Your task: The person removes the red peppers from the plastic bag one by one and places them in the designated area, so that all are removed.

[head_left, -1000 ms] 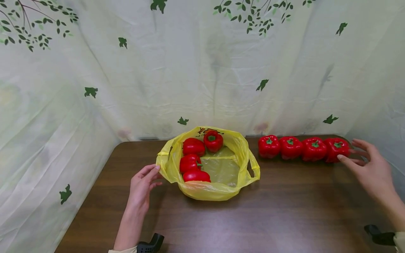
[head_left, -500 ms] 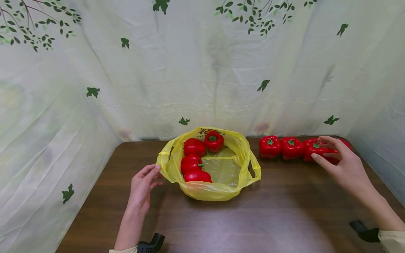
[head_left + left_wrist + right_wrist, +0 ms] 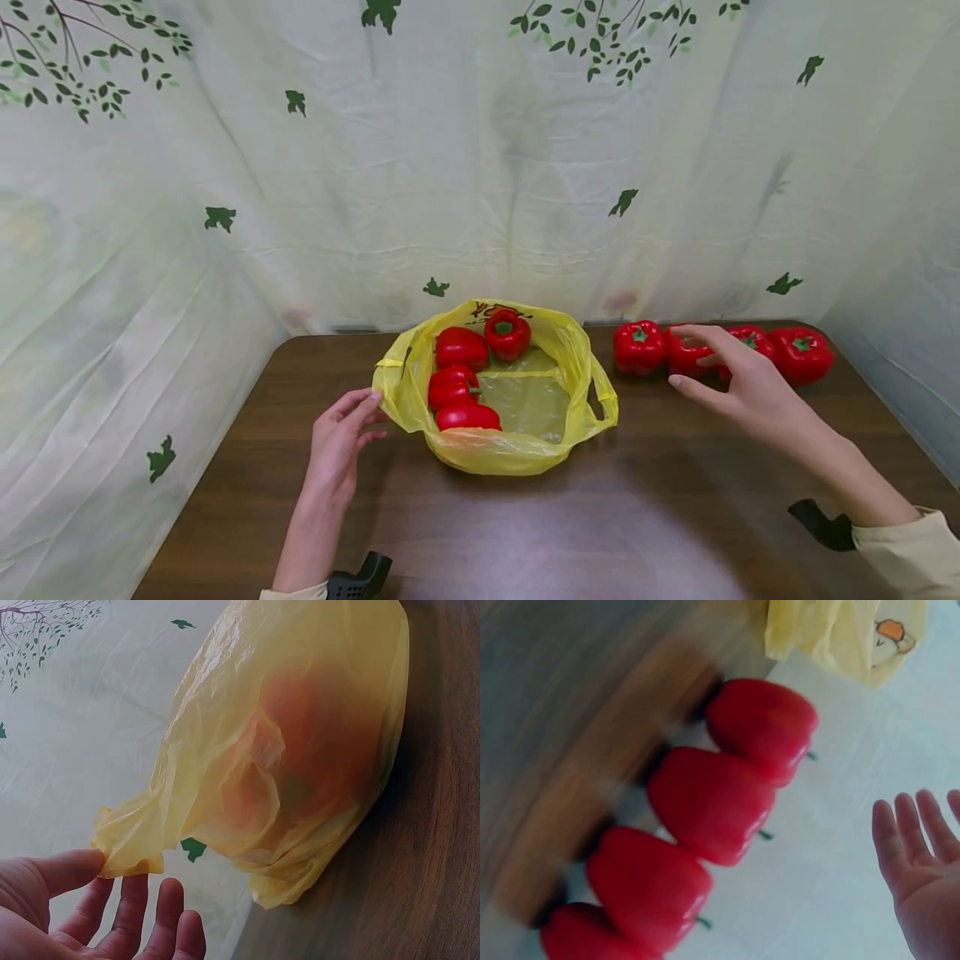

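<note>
The wooden worktop [image 3: 525, 533] ran back to a pale cloth [image 3: 420, 167] printed with green leaves, which rose behind its far edge and along its sides; a black wrist mount [image 3: 360, 577] sat on the left wrist and another mount [image 3: 821, 525] on the right; the yellow bag [image 3: 517, 457] stood open near the middle of the far edge, four red peppers [image 3: 461, 348] inside along its left and far walls, its near wall partly hiding the nearest one; a row of four more peppers [image 3: 801, 356] stretched along the far edge to the far right corner; the left hand [image 3: 337, 442] pinched the bag's left rim between thumb and fingers; the right hand [image 3: 750, 387] held nothing, its fingers relaxed over the row, blocking part of the two middle peppers from the head view; half a second earlier it had covered the right end of the row, and it had since moved left, leaving the rightmost pepper in plain sight, while the bag and left hand had stayed put; dark print [image 3: 487, 312] on the bag's far wall could not be read
</note>
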`<state>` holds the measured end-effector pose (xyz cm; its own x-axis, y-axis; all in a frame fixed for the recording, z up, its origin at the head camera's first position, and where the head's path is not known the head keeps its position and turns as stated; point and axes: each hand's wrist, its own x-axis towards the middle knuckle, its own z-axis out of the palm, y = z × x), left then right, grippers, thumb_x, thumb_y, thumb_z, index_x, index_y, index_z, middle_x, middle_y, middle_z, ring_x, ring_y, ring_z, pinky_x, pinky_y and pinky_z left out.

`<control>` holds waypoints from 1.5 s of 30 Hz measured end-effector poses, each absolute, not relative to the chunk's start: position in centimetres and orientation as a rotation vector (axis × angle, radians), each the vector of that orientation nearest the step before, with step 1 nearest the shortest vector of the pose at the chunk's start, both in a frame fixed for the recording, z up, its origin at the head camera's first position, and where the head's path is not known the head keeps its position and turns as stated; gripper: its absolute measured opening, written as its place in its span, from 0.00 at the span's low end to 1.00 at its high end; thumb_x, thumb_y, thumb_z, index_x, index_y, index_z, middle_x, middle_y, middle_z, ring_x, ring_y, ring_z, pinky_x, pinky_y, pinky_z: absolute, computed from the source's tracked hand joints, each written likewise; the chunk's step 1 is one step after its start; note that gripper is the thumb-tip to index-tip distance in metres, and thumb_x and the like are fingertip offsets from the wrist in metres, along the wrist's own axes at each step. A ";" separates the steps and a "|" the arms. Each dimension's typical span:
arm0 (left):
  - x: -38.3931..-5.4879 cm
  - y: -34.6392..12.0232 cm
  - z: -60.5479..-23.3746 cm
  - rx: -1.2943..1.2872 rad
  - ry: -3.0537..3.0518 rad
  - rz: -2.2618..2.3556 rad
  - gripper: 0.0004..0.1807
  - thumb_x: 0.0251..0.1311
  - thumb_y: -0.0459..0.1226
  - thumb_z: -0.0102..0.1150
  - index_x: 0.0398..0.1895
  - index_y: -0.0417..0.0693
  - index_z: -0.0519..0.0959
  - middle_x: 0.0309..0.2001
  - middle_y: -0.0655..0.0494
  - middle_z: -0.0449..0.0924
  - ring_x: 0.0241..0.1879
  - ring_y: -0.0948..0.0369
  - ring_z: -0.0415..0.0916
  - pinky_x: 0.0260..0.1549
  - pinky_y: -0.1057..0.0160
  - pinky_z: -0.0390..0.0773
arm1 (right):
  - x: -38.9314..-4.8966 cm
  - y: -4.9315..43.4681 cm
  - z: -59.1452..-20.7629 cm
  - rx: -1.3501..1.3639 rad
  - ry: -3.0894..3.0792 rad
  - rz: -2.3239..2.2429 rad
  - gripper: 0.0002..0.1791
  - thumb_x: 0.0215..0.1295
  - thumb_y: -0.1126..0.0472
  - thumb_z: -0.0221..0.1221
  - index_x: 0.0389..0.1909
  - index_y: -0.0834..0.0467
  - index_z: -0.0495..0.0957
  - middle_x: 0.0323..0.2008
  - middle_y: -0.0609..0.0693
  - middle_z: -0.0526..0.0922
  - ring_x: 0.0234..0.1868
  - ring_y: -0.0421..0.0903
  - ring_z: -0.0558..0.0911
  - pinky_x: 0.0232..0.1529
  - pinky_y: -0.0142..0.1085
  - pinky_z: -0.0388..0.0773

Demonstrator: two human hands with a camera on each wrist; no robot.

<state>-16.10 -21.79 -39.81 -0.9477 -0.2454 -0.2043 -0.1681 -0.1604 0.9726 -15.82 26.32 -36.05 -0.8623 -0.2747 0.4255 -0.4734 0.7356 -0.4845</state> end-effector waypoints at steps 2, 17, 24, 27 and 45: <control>-16.1 -21.8 -39.8 0.496 -2.007 -2.300 0.06 0.64 0.41 0.64 0.37 0.49 0.82 0.35 0.58 0.83 0.37 0.57 0.81 0.38 0.60 0.81 | -16.0 25.6 -35.9 0.640 -2.623 0.837 0.34 0.58 0.56 0.71 0.65 0.51 0.69 0.60 0.47 0.74 0.52 0.49 0.79 0.47 0.41 0.78; -16.2 -21.8 -39.7 0.502 -2.031 -2.294 0.09 0.64 0.43 0.64 0.39 0.47 0.82 0.36 0.57 0.82 0.40 0.54 0.80 0.42 0.57 0.80 | -17.2 20.8 -35.8 1.022 -2.633 0.931 0.35 0.56 0.58 0.72 0.64 0.49 0.70 0.57 0.42 0.74 0.55 0.41 0.74 0.52 0.42 0.78; -16.1 -21.8 -39.7 0.501 -2.040 -2.288 0.11 0.64 0.44 0.64 0.41 0.46 0.82 0.37 0.57 0.83 0.39 0.55 0.80 0.43 0.57 0.80 | -17.6 18.4 -36.4 1.134 -2.575 0.963 0.34 0.55 0.61 0.73 0.63 0.53 0.71 0.55 0.46 0.76 0.50 0.43 0.75 0.47 0.37 0.79; -16.1 -21.8 -39.7 0.504 -2.036 -2.292 0.11 0.64 0.43 0.64 0.41 0.46 0.82 0.37 0.57 0.82 0.40 0.55 0.80 0.43 0.56 0.80 | -17.7 17.3 -36.7 1.183 -2.547 0.974 0.32 0.55 0.61 0.72 0.61 0.54 0.72 0.55 0.44 0.76 0.48 0.43 0.75 0.45 0.37 0.78; -16.0 -22.0 -39.6 0.507 -2.036 -2.295 0.12 0.63 0.44 0.65 0.42 0.45 0.82 0.38 0.57 0.82 0.40 0.55 0.80 0.44 0.56 0.80 | -18.2 11.8 -39.4 1.246 -2.553 1.229 0.29 0.62 0.61 0.67 0.63 0.55 0.71 0.56 0.45 0.76 0.57 0.43 0.75 0.52 0.42 0.78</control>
